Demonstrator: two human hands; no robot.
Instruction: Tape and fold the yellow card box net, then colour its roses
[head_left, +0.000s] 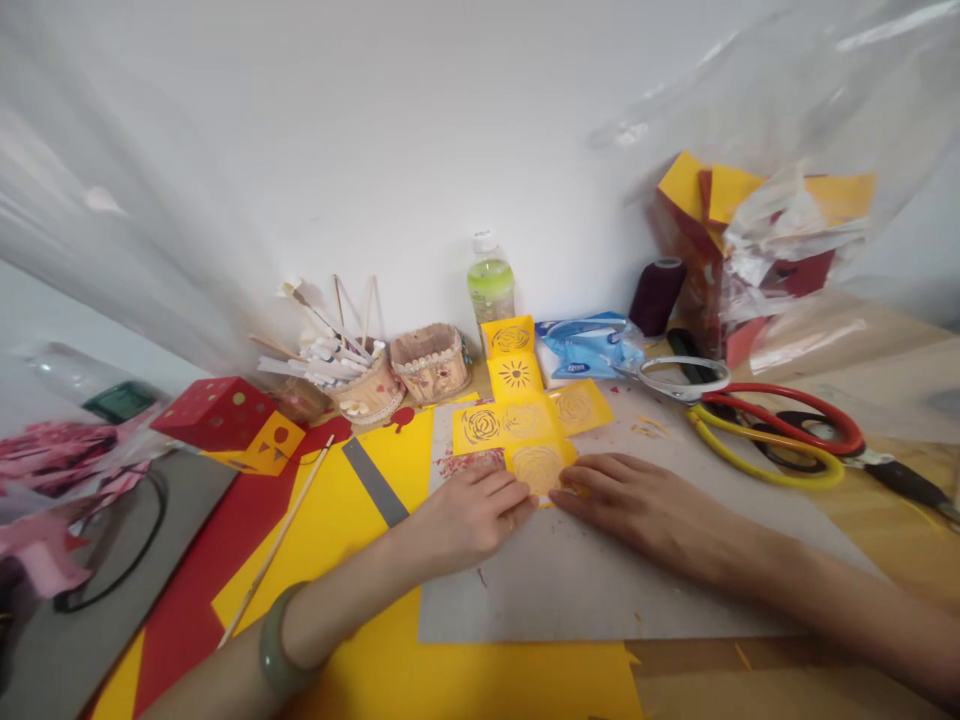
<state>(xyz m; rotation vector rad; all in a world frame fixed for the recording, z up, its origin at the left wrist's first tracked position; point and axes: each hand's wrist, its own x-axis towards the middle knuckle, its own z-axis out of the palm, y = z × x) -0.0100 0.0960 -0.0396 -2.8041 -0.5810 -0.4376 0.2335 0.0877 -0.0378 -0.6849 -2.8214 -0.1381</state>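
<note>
A yellow paper cut-out (559, 440) shaped like an unfolded box lies on a grey board (540, 605). Its panels carry cut rose-like swirls, and one far panel has a sun pattern; the farthest panels tilt upward. At the near panel's left corner, my left hand (476, 510) has its fingers curled and pressed together on the paper edge. My right hand (637, 505) pinches the same panel's right corner, its thumb close to my left fingertips. The fingers partly cover that panel's near edge.
Large scissors (780, 420) lie at right. Behind stand a green-capped-looking drink bottle (491, 280), a blue tissue pack (589, 345), a dark thread spool (657, 298) and a wooden basket (430, 362). A red-and-yellow paper box (225, 420), a thin stick (277, 540) and a grey strip (375, 483) are at left.
</note>
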